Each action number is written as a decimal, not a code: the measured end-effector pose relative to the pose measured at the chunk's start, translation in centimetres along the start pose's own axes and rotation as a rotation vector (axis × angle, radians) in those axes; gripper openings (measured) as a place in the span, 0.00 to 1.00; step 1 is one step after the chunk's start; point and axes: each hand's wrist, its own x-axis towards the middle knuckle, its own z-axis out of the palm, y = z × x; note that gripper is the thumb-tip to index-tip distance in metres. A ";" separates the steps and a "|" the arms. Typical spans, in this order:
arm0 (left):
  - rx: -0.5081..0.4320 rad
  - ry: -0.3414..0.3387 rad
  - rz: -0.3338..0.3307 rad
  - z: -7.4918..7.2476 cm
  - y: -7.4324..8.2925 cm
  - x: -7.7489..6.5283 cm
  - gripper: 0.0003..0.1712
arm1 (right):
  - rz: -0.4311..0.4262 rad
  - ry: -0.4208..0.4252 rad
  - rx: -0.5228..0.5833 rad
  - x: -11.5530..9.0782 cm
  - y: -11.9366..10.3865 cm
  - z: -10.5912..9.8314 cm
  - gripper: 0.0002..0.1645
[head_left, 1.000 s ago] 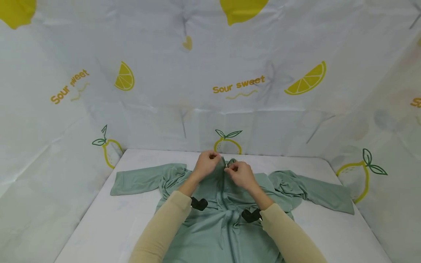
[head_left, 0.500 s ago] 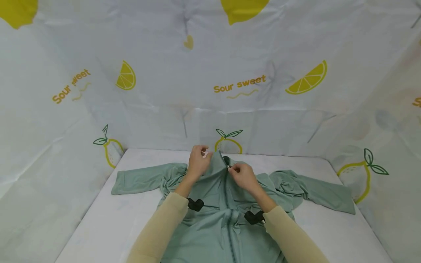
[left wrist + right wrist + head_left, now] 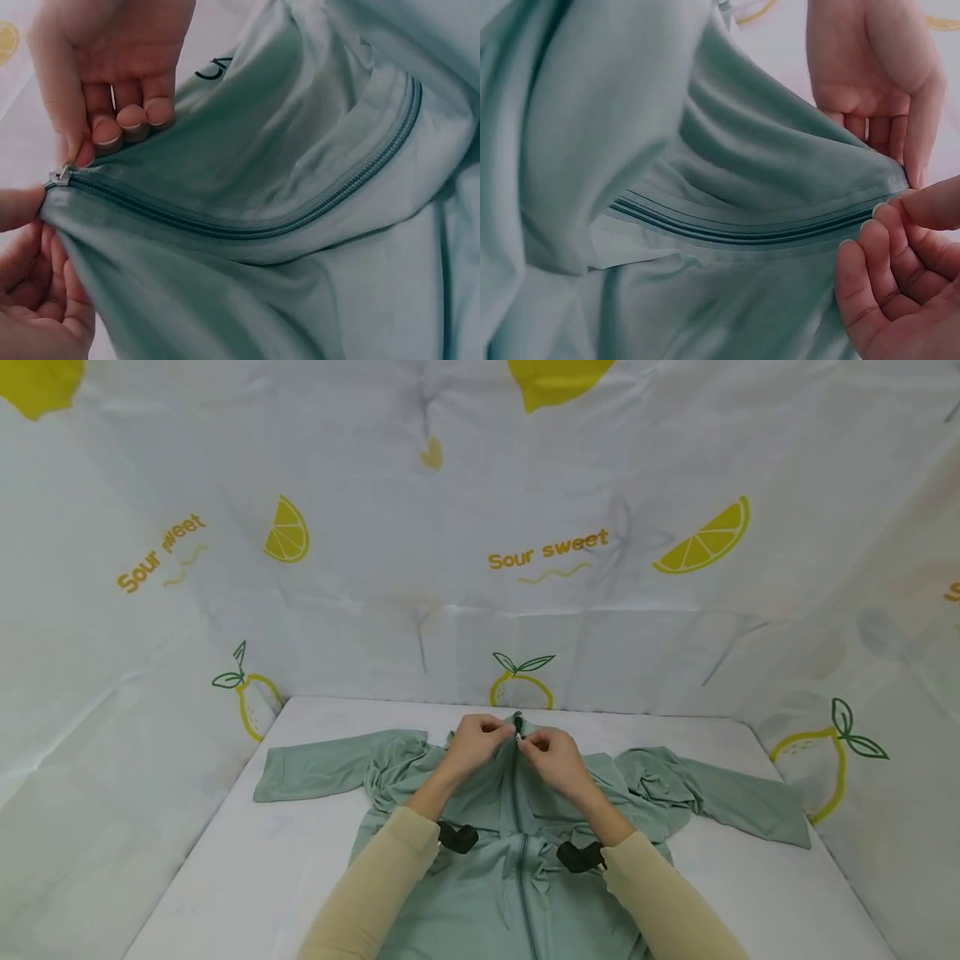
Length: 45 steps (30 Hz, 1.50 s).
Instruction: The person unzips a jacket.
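A sage-green zip-up jacket point(image 3: 480, 893) lies with its front up and its collar away from me. Its dark green zipper point(image 3: 255, 229) runs up the middle, and the teeth below the metal slider point(image 3: 61, 175) are joined. My right hand point(image 3: 558, 760) pinches the zipper pull at the slider, near the collar top. Right beside it, my left hand point(image 3: 476, 747) pinches the collar's edge by the zipper. In the left wrist view the left hand point(image 3: 45, 292) is lower left and the right hand point(image 3: 124, 67) above. The right wrist view hides the slider behind fingers.
The jacket's left-side sleeve point(image 3: 337, 768) and right-side sleeve point(image 3: 742, 802) stretch out across the white table point(image 3: 240, 868). White cloth walls point(image 3: 375, 635) with lemon prints enclose the table's back and sides. Small black devices point(image 3: 457, 837) sit at both wrists.
My left hand first moved left and up, lifting the collar edge, then came back right to the zipper beside the right hand. The right hand has shifted slightly rightward, still holding the pull.
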 end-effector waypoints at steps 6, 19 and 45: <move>-0.060 0.217 -0.084 -1.0 0.1 0.8 0.14 | -0.044 -0.025 -0.151 -1.2 0.6 0.7 0.10; 0.148 0.205 -0.080 -2.0 -0.7 -0.2 0.20 | 0.023 -0.092 -0.048 -2.0 1.7 0.4 0.14; -0.007 0.186 -0.158 -1.3 -1.1 -0.7 0.18 | 0.009 -0.215 -0.014 -4.0 0.8 0.4 0.17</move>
